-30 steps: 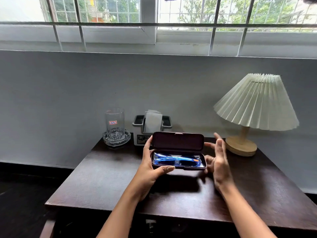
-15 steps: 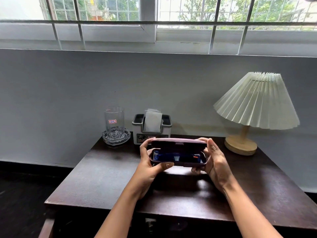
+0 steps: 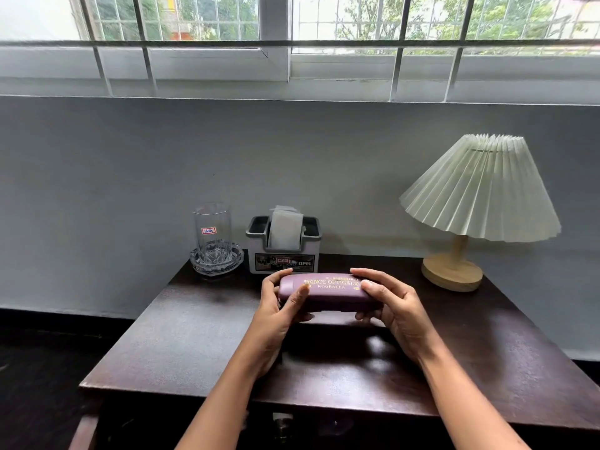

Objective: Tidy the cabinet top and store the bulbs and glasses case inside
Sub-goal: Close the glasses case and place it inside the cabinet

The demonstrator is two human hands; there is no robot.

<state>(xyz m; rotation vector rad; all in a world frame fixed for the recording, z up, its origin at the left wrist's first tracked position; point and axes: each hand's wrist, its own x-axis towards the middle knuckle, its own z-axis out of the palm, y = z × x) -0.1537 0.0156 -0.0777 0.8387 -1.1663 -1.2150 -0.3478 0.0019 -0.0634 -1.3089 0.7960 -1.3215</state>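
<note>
The oblong mauve glasses case with gold lettering is closed now. A second ago its lid stood up, with blue glasses visible inside; half a second ago it was nearly down. The gold print on the lid faces up toward the person.

The case is held above the dark brown wooden cabinet top, roughly mid-surface, not resting on it. The left hand grips the left end, thumb on the lid and fingers curled around the back and underside. The right hand grips the right end, thumb on top and fingers wrapped around the far edge and beneath. Earlier that hand was off the case, fingers spread; now it is clamped on.

Background is unchanged:
- The clear drinking glass with a small sticker stands in the cut-glass dish at the back left.
- The grey plastic tissue holder with white paper is just right of it.
- The pleated cream-shade lamp on a round wooden base stands at the back right.
</note>
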